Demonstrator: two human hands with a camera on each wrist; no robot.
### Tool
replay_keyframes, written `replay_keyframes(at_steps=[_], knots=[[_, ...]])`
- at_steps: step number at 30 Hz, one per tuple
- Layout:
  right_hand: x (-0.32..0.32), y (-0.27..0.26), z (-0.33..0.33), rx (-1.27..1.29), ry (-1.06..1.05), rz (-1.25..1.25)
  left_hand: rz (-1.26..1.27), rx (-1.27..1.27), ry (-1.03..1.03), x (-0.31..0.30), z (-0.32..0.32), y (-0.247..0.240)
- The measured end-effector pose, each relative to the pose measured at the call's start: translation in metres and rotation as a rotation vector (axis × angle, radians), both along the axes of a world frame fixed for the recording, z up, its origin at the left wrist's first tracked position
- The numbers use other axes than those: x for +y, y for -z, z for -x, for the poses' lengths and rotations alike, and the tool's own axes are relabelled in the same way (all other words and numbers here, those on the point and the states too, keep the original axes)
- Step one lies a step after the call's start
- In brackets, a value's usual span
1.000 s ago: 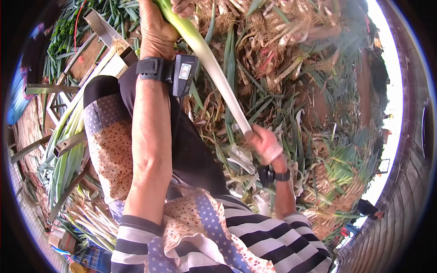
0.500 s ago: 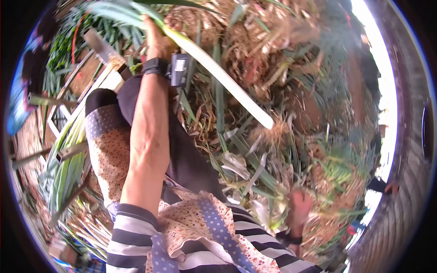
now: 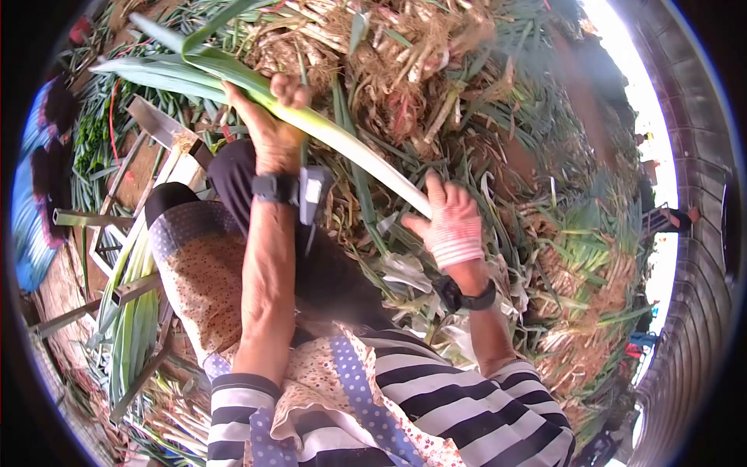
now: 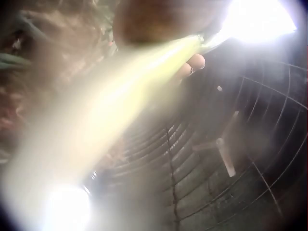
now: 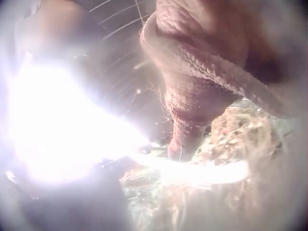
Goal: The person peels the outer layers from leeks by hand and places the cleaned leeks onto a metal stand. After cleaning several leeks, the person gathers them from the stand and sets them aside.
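A long leek [image 3: 350, 148] slants across the head view, green leaves at the upper left and white shank toward the right. My left hand [image 3: 272, 128] grips it where green turns to white, fingertips showing over the far side; the blurred shank [image 4: 110, 106] crosses the left wrist view. At the root end is my right hand [image 3: 451, 222], its fingers extended and thumb spread, with the shank's end between them. A pale ribbed covering wraps its palm. The roots are hidden there. In the right wrist view a fingertip [image 5: 178, 149] overlaps the glare-bright white shank [image 5: 216, 172].
Heaped leeks with brown roots [image 3: 405, 86] lie ahead. Peeled scraps [image 3: 405, 272] litter the ground beside my knee. At left stands a metal frame [image 3: 136, 289] holding trimmed leeks [image 3: 132, 335]. More leeks [image 3: 591, 265] are piled at right, toward a ribbed wall [image 3: 700, 311].
My right hand left the shank, swung down toward my body, then returned to the root end. The left hand kept its grip, and the leek's green leaves came into view.
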State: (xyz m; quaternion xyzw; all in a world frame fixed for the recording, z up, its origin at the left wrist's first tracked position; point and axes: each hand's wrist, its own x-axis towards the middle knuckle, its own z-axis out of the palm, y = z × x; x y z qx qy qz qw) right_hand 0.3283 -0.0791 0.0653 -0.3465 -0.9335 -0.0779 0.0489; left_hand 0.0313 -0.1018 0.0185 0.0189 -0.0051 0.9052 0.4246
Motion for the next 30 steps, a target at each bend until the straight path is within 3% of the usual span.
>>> replay_keyframes(at_steps=[1,3,5,8,14,15,16,17,18,22,27,30], knots=[[0.001,0.011,0.000,-0.001,0.128,0.168,-0.042,0.028,-0.020,-0.006,-0.006,-0.008],[-0.008,0.019,-0.011,0.046,0.217,0.248,-0.030,0.082,-0.075,-0.018,-0.013,-0.026],[-0.020,0.027,-0.022,0.130,0.304,0.212,-0.060,0.147,-0.099,-0.032,-0.017,-0.040],[-0.024,0.060,-0.062,0.164,0.288,0.087,0.171,0.380,-0.240,-0.054,-0.020,-0.069],[-0.024,0.094,-0.069,0.196,0.438,0.139,0.221,0.299,-0.149,-0.088,-0.055,-0.109],[-0.016,0.110,-0.078,0.189,0.504,0.148,0.264,0.248,-0.212,-0.089,-0.056,-0.112],[-0.009,0.119,-0.106,0.186,0.587,0.376,0.208,0.293,-0.328,-0.104,-0.042,-0.118],[-0.006,0.127,-0.115,0.172,0.614,0.404,0.147,0.339,-0.450,-0.127,-0.024,-0.126],[-0.008,0.132,-0.115,0.140,0.615,0.355,0.183,0.396,-0.665,-0.159,-0.001,-0.145],[-0.009,0.142,-0.112,0.072,0.586,0.262,0.188,0.447,-0.982,-0.268,0.049,-0.161],[0.000,0.154,-0.114,-0.018,0.580,0.260,0.243,0.376,-1.434,-0.386,0.053,-0.158],[0.011,0.166,-0.117,-0.078,0.509,0.270,0.341,0.190,-1.708,-0.475,0.040,-0.142]])
